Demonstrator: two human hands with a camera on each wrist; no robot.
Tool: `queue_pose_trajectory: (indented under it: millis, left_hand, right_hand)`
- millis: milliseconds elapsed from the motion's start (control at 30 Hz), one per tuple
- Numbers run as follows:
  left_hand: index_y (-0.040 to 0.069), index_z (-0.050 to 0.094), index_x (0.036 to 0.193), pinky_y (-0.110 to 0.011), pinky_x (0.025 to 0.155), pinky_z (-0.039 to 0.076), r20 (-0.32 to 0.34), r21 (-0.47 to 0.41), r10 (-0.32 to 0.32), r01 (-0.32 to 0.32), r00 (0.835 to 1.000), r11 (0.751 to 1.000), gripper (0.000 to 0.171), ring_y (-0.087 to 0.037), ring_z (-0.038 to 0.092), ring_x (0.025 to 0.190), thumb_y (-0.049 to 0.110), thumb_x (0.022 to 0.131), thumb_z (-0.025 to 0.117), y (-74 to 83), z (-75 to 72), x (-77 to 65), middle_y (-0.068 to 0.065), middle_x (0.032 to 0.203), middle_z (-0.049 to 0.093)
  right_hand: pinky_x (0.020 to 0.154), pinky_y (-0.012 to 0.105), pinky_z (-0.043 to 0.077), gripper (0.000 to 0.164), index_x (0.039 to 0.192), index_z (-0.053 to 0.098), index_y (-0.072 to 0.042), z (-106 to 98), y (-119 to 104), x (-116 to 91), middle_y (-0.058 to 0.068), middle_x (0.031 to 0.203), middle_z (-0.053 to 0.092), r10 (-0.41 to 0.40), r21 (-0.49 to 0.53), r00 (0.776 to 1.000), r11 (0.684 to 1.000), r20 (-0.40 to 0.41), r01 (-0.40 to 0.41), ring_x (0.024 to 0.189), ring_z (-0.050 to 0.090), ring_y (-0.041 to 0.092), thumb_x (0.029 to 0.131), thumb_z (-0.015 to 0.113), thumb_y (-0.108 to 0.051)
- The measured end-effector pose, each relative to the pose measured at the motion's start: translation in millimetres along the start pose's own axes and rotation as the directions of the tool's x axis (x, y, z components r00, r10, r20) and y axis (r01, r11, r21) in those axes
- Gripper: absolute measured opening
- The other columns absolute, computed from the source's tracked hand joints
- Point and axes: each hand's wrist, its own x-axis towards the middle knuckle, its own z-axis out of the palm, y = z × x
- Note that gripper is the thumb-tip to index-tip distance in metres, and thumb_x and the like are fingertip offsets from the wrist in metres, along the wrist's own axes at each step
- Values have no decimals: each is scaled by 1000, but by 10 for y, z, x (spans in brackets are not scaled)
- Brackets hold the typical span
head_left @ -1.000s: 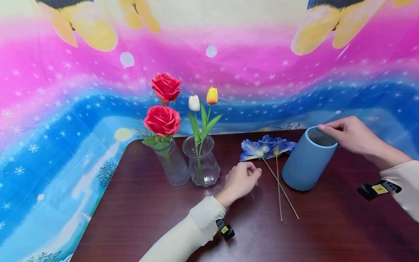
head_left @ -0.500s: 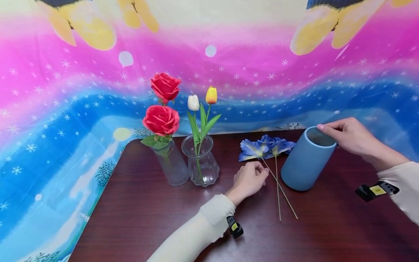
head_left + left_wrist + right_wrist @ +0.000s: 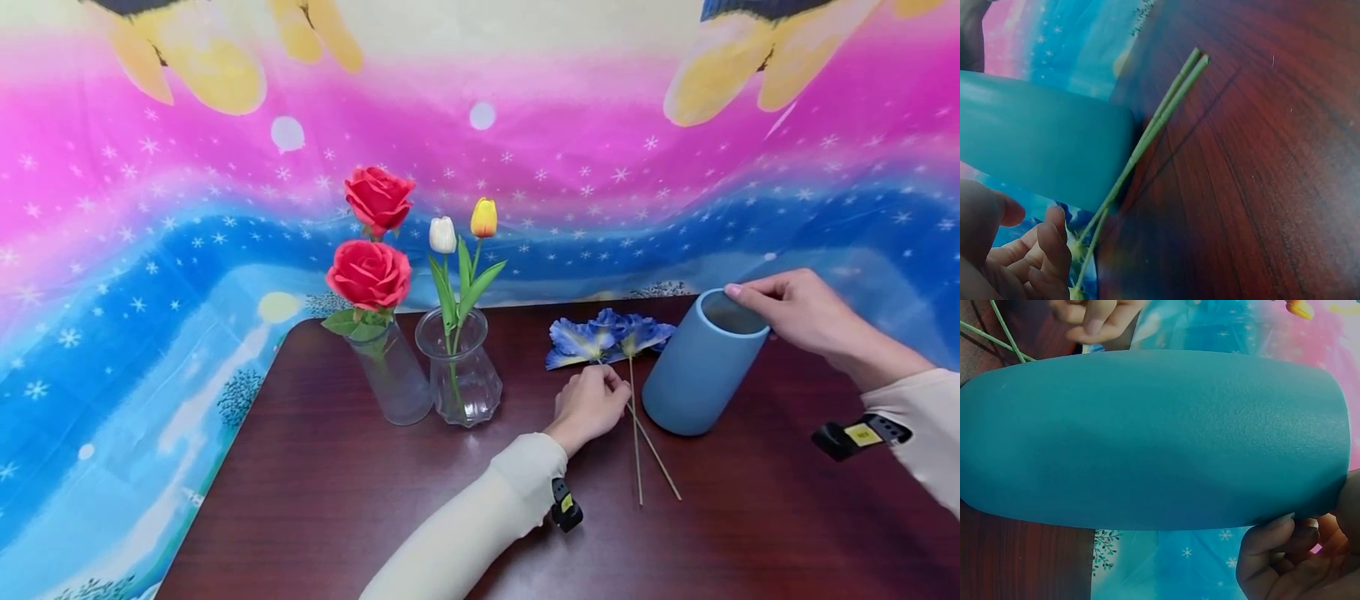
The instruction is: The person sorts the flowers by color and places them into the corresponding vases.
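Note:
Two blue artificial flowers (image 3: 587, 340) with thin stems (image 3: 1141, 150) lie on the table, the stems crossing. My left hand (image 3: 590, 406) is over the upper part of the stems, just below the blooms. Its fingers are loosely bent, and the left wrist view shows a gap between thumb and fingertips with no stem in it. At the right stands a blue vase (image 3: 701, 371). My right hand (image 3: 806, 317) pinches its rim, thumb at the opening and fingers outside, as the right wrist view (image 3: 1297, 556) partly shows. No flower shows in the vase's opening.
Left of my left hand, a clear glass vase (image 3: 480, 396) holds a white tulip (image 3: 442, 236) and a yellow one (image 3: 483, 217). Beside it a frosted vase (image 3: 401, 392) holds two red roses (image 3: 369, 275). A patterned cloth (image 3: 570, 142) hangs behind the dark wooden table (image 3: 315, 508).
My left hand has moved right, from beside the clear glass vase to the blue flowers' stems. My right hand keeps hold of the blue vase's rim in the same place.

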Motion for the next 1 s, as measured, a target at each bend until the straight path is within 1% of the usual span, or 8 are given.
queue_pose_trajectory:
  millis: [100, 267, 400, 500, 633, 733, 867, 1000]
  left_hand:
    - [31, 64, 79, -29, 64, 42, 2, 8, -16, 16, 1000, 1000, 21, -10, 55, 58, 35, 99, 60, -15, 35, 46, 14, 62, 61]
    - [28, 66, 79, -30, 64, 42, 3, 16, -38, 38, 999, 999, 21, -11, 54, 59, 34, 99, 62, -32, 91, 117, 12, 66, 60]
    - [26, 68, 75, -30, 65, 44, 3, 29, -63, 63, 998, 998, 24, -9, 55, 59, 35, 98, 64, -23, 140, 166, 11, 62, 61]
    - [25, 67, 68, -30, 64, 44, -8, 54, -95, 95, 995, 994, 31, -10, 54, 57, 35, 97, 65, -11, 180, 198, 11, 57, 60]
    - [21, 50, 50, -31, 52, 33, -11, 96, -113, 114, 994, 989, 49, -14, 40, 44, 32, 95, 66, -22, 258, 273, 6, 44, 42]
    - [19, 37, 46, -32, 47, 27, 0, 135, -117, 116, 993, 984, 58, -18, 31, 41, 31, 94, 66, -15, 312, 324, 2, 41, 28]
    - [19, 37, 47, -33, 48, 32, 12, 189, -136, 131, 991, 973, 59, -19, 35, 42, 33, 95, 67, 22, 354, 353, 2, 42, 28]
    - [19, 38, 47, -33, 49, 33, 20, 206, -169, 161, 985, 965, 59, -19, 36, 43, 34, 95, 69, 40, 391, 372, 2, 43, 29]
  right_hand:
    - [58, 30, 47, 52, 131, 62, 7, 6, -9, 0, 3, 110, 66, 4, -7, 1000, 1000, 6, -4, 67, 54, 9, 107, 48, -37]
    - [58, 30, 48, 52, 132, 61, 6, 9, -24, 1, 16, 117, 65, 1, -11, 1000, 1000, 12, -1, 68, 54, 9, 107, 47, -37]
    - [59, 30, 48, 52, 133, 60, 6, 9, -26, -1, 30, 130, 58, -2, -13, 1000, 1000, 13, 2, 70, 54, 6, 107, 47, -36]
    - [59, 30, 48, 51, 133, 60, 6, 9, -21, -2, 31, 132, 57, 0, -14, 1000, 1000, 12, 0, 70, 53, 6, 107, 47, -36]
    - [59, 30, 48, 52, 133, 60, 6, 9, -12, -1, 31, 131, 57, 2, -15, 1000, 1000, 12, -1, 71, 53, 6, 107, 47, -36]
    - [59, 29, 49, 52, 133, 60, 7, 5, -4, -1, 30, 131, 57, 4, -12, 1000, 1000, 13, -3, 72, 53, 5, 107, 47, -36]
    - [59, 29, 49, 52, 132, 61, 6, 1, 4, 3, 28, 128, 59, 9, -9, 1000, 1000, 12, -9, 73, 54, 4, 107, 47, -37]
    - [59, 29, 50, 51, 131, 62, 6, -5, 11, 6, 28, 129, 59, 6, -9, 1000, 1000, 9, -6, 74, 53, 0, 107, 48, -36]
